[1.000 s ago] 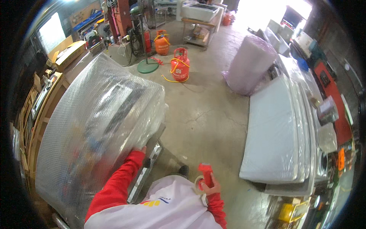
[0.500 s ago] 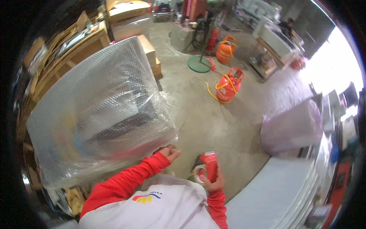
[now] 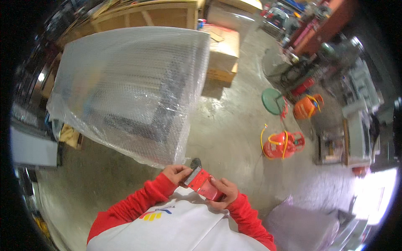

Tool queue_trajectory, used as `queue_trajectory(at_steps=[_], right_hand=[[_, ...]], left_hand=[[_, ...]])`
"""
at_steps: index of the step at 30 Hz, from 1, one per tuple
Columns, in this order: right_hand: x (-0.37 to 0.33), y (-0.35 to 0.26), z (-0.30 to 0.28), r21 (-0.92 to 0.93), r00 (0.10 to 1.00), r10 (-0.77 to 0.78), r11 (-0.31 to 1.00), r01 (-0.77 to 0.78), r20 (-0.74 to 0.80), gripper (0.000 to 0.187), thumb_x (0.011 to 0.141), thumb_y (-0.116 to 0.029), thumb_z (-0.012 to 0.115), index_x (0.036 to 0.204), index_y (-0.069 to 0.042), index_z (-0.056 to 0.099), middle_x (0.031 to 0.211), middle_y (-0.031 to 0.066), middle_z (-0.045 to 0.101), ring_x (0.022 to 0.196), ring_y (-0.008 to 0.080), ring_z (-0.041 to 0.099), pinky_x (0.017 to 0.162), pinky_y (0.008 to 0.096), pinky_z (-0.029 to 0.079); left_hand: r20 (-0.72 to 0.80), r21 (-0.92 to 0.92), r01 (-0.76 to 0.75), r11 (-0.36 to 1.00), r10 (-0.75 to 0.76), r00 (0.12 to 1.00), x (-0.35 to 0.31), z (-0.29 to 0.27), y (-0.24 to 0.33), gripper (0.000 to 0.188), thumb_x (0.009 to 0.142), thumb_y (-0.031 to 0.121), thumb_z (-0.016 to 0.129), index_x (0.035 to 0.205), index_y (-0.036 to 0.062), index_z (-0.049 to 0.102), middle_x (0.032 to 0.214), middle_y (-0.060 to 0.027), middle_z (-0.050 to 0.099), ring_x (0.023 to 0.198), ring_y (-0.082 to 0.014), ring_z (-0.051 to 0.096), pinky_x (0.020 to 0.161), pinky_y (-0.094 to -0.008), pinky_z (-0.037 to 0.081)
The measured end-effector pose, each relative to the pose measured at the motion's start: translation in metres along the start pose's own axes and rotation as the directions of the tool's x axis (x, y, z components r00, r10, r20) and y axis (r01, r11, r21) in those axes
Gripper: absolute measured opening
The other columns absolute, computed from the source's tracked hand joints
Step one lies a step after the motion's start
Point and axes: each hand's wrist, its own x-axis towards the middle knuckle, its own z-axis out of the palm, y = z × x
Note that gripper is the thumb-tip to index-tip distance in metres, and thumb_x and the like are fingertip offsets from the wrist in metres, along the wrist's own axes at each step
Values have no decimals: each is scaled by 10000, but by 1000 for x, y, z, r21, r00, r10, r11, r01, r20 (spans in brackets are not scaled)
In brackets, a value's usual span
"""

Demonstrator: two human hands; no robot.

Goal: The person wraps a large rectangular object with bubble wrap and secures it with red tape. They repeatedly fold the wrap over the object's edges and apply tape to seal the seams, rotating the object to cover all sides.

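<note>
A red tape dispenser (image 3: 203, 184) is held in front of my chest. My right hand (image 3: 226, 193) is wrapped round its lower right side. At its other end my left hand (image 3: 176, 173) pinches the grey front edge; whether a strip of tape lies between those fingers cannot be made out. Just beyond my left hand stands a large boxy item in bubble wrap (image 3: 134, 79), its lower corner close to my fingers. Dark shapes show blurred through the clear film.
Behind the wrapped item are cardboard boxes (image 3: 223, 50) and a wooden crate (image 3: 146, 16). On the concrete floor to the right stand a red gas cylinder (image 3: 279, 146), an orange cylinder (image 3: 305, 108) and a green round base (image 3: 272, 101). A plastic-wrapped bundle (image 3: 299, 226) is at the lower right.
My view has swung to the right, so the room appears turned. My left hand has come over to the tape dispenser, which my right hand still holds, now tilted across my chest.
</note>
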Motion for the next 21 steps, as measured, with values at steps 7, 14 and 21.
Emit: queue_trajectory(at_steps=[7, 14, 21], right_hand=[[89, 32, -8, 49, 945, -237, 971, 232, 225, 813, 550, -204, 812, 1317, -177, 542, 778, 127, 513, 580, 280, 529, 527, 357, 456], [93, 122, -13, -92, 894, -188, 965, 245, 407, 818, 576, -301, 799, 1343, -276, 514, 800, 119, 462, 594, 283, 531, 509, 392, 471], [55, 275, 88, -117, 846, -115, 972, 204, 521, 830, 622, -349, 772, 1379, -384, 434, 852, 162, 474, 660, 338, 564, 555, 434, 491]], left_hand=[[-462, 579, -160, 799, 483, 744, -10, -14, 35, 159, 886, 137, 612, 846, -6, 670, 655, -51, 655, 654, -79, 607, 556, -255, 459], [-607, 769, 440, 463, 743, 280, 31, -45, 28, 309, 806, 209, 666, 1089, 88, 651, 1308, -136, 535, 1163, -281, 532, 977, -483, 372], [-391, 918, 129, 376, 913, 115, 40, 22, -6, 454, 790, 104, 651, 1226, 23, 553, 1280, -194, 537, 1168, -345, 532, 1007, -471, 394]])
